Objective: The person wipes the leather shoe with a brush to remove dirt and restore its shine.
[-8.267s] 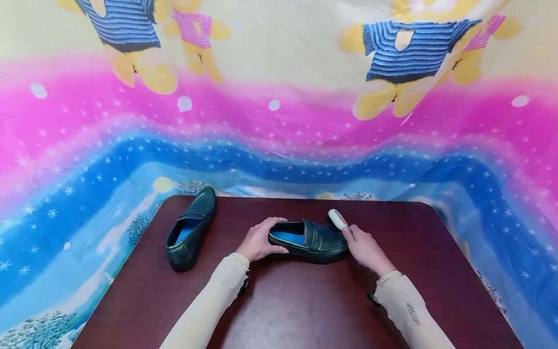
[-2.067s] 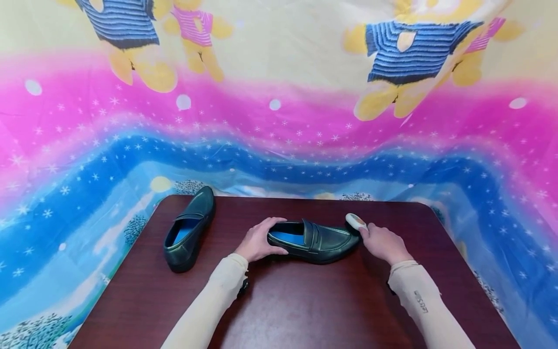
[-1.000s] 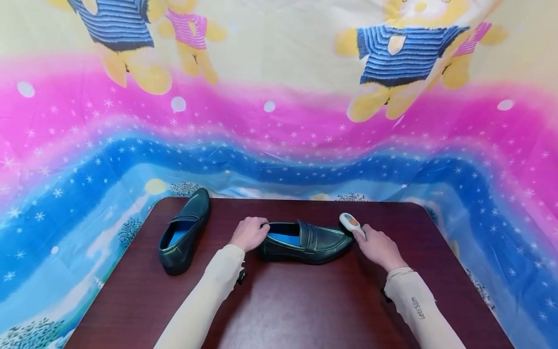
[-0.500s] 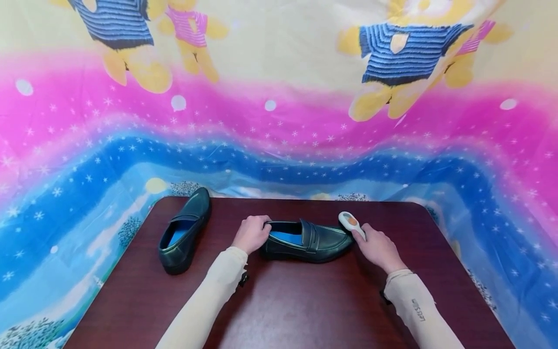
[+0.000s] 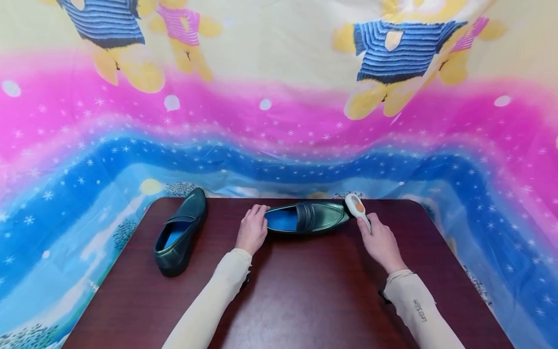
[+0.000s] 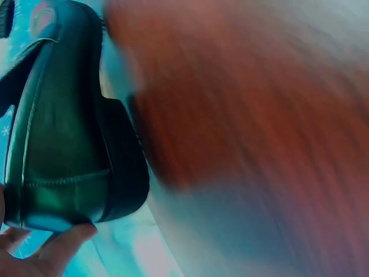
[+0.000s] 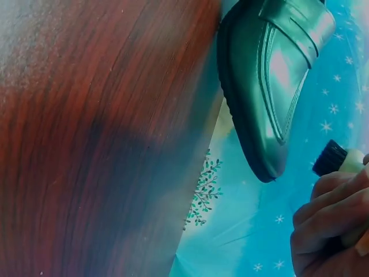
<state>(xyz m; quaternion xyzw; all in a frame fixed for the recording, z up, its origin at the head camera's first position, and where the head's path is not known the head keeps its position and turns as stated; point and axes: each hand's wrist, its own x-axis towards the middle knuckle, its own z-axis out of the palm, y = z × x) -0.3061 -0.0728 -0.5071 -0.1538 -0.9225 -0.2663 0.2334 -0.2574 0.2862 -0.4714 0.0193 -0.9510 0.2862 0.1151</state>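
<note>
Glossy brown table (image 5: pixel 301 305); snowflake-print cloth (image 5: pixel 279 126) behind.

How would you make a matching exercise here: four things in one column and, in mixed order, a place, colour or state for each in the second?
Things:
1. brush
2. unheld shoe
3. left hand
4. table

Place, colour or state:
A. gripping the heel of the held shoe
B. reddish brown
C. in the right hand
D. toward the table's left side

Right pairs: 1-C; 2-D; 3-A; 4-B
</note>
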